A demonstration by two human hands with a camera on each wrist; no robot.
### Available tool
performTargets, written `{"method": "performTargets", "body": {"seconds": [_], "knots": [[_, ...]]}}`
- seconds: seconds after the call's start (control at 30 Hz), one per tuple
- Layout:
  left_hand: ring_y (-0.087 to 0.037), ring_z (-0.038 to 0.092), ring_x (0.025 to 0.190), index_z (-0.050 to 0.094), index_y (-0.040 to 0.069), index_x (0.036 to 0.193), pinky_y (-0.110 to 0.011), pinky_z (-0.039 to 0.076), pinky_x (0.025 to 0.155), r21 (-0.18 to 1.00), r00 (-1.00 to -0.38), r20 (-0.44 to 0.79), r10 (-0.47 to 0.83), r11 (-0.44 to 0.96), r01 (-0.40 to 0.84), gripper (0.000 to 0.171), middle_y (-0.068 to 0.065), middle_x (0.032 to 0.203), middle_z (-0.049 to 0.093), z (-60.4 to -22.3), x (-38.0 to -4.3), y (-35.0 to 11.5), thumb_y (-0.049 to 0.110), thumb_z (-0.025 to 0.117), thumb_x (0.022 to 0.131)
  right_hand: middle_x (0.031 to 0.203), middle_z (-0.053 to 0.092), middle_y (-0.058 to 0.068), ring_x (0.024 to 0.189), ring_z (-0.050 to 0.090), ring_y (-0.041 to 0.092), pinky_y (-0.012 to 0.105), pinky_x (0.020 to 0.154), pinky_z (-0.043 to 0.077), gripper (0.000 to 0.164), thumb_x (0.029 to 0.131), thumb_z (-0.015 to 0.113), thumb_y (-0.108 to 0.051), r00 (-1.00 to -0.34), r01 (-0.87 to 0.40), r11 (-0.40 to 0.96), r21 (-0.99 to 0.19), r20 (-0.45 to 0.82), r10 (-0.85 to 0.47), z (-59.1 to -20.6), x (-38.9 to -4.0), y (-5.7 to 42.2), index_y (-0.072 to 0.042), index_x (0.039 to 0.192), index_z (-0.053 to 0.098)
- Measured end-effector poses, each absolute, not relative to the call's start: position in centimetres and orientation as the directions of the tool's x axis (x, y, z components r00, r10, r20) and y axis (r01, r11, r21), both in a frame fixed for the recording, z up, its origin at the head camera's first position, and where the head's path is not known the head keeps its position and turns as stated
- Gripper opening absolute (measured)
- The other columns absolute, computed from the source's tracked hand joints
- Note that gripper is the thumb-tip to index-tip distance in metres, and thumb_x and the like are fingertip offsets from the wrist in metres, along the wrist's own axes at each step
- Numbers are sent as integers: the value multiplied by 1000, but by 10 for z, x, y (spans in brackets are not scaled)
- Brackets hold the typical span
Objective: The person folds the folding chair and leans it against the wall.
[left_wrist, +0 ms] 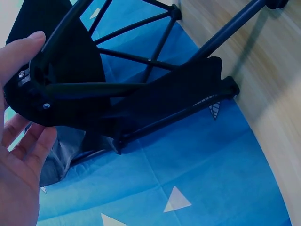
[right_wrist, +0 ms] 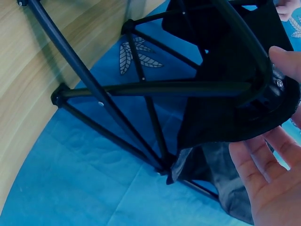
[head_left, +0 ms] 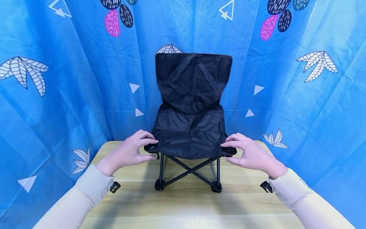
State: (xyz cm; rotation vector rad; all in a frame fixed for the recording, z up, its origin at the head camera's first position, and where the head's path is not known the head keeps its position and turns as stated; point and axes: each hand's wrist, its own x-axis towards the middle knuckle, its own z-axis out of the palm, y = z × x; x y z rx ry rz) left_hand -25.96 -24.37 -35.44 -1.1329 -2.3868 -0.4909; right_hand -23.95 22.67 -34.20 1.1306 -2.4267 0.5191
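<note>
Fingers [head_left: 149,141] of the left hand [head_left: 128,151] and right hand [head_left: 252,153] pinch the folding camp chair [head_left: 191,108] by its front seat corners [head_left: 151,148], thumbs [head_left: 147,157] beneath, likely to steady it evenly.

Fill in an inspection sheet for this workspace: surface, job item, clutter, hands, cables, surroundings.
Surface: wood-grain table, with shadows across it.
Job item: black folding chair, unfolded and upright on the table; front legs crossed, fabric seat creased.
Clutter: nothing seen.
Left hand: thumb and fingers hold the seat's left front corner.
Right hand: holds the right front corner likewise.
Cables: nothing seen.
Surroundings: blue curtain behind and at both sides, printed with leaves and triangles; pale sleeves, a small black fitting at each cuff.
</note>
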Motion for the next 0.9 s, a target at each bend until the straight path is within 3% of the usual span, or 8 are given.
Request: {"method": "performTargets", "body": {"seconds": [0.27,0.63,0.9], "knots": [[-23,67,111,82,10,122,-44,63,92,88,-550,545,633,609,788,48,-6,118,73,-357,-261,-242,19,100,78,112,73,1,102,66,20,42,83,62,46,72,97,-1,-474,-839,539,-72,583,-660,-347,-242,228,-14,114,84],[-25,67,110,82,10,119,-45,63,92,92,-569,540,620,629,772,45,-7,117,73,-356,-259,-240,8,99,77,107,71,4,95,61,19,36,75,59,49,69,100,-1,-442,-832,555,-12,619,-649,-354,-242,229,-11,114,84],[-24,66,109,82,11,121,-43,63,91,68,-573,531,625,642,764,47,-7,117,73,-355,-259,-242,15,100,78,107,71,6,93,61,19,34,73,58,49,69,101,-5,-452,-817,577,2,619,-643,-355,-242,230,-11,115,84]]}}
